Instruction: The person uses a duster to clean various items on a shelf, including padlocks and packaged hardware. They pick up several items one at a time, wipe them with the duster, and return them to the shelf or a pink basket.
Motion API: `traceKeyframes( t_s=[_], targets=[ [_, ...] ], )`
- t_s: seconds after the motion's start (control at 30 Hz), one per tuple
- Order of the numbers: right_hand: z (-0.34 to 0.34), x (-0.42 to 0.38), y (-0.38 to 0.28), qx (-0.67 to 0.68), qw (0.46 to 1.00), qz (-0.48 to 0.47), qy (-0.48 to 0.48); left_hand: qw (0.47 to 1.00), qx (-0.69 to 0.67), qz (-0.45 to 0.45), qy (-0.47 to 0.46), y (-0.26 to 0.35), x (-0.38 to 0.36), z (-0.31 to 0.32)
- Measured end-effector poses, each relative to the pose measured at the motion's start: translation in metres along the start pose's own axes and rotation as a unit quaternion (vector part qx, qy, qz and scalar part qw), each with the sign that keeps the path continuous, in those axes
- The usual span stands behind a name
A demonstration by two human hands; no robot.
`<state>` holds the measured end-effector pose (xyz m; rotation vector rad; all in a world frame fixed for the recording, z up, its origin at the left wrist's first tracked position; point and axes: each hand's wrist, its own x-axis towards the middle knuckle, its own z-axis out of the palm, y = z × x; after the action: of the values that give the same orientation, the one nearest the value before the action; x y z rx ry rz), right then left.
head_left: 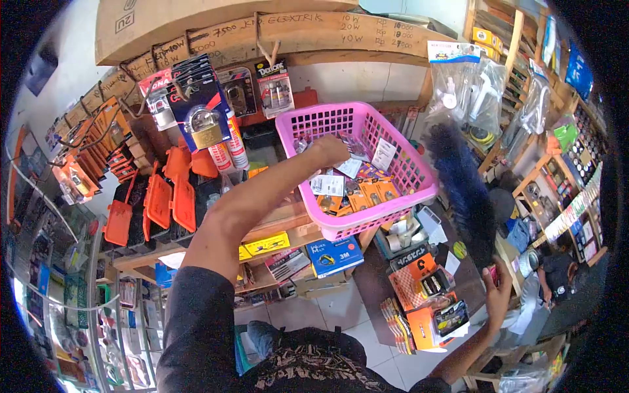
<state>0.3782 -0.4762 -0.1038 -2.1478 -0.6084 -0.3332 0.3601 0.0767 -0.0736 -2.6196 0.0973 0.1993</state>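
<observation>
My left hand (331, 150) reaches into a pink plastic basket (422, 187), among the small packets near its back side. Its fingers are curled down, and whatever they grip is hidden. Orange-and-black carded packets (370, 193) and white labelled packets (327, 185) lie in the basket, nearest the front. At the right, my right hand (499, 295) is closed round the handle of a fluffy dark blue duster (462, 187). The duster points up and away from me, just right of the basket.
A padlock (204, 128) on a card hangs left of the basket. Orange-lidded boxes (158, 200) stand on the left of the counter. Below the basket are a blue box (334, 257) and shelves. Orange packs (419, 281) lie on the dark table at right. Clear bags (458, 92) hang behind.
</observation>
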Motion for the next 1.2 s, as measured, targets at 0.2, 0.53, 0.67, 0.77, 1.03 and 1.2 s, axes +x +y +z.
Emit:
traceKeyframes(
  t_s=[0.2, 0.53, 0.67, 0.77, 1.03, 1.2],
  targets=[
    [0.006, -0.015, -0.017, 0.050, 0.995, 0.064, -0.058, 0.990, -0.116, -0.042, 0.061, 0.003, 0.014, 0.025],
    [0.031, -0.043, 0.022, 0.100, 0.991, 0.083, -0.046, 0.977, -0.206, 0.032, -0.044, 0.056, 0.049, 0.001],
    [0.034, -0.049, 0.038, 0.150, 0.983, 0.086, -0.057, 0.961, -0.263, 0.060, -0.056, 0.056, 0.053, 0.005],
    [0.031, -0.053, 0.008, 0.120, 0.983, 0.135, -0.045, 0.946, -0.316, 0.060, -0.038, 0.047, 0.052, 0.008],
    [0.035, -0.049, 0.028, 0.122, 0.986, 0.107, -0.047, 0.798, -0.545, -0.018, 0.256, -0.005, -0.015, 0.005],
    [0.053, -0.037, 0.036, 0.201, 0.973, 0.101, -0.041, 0.598, -0.740, -0.145, 0.272, 0.001, -0.129, -0.048]
  ],
)
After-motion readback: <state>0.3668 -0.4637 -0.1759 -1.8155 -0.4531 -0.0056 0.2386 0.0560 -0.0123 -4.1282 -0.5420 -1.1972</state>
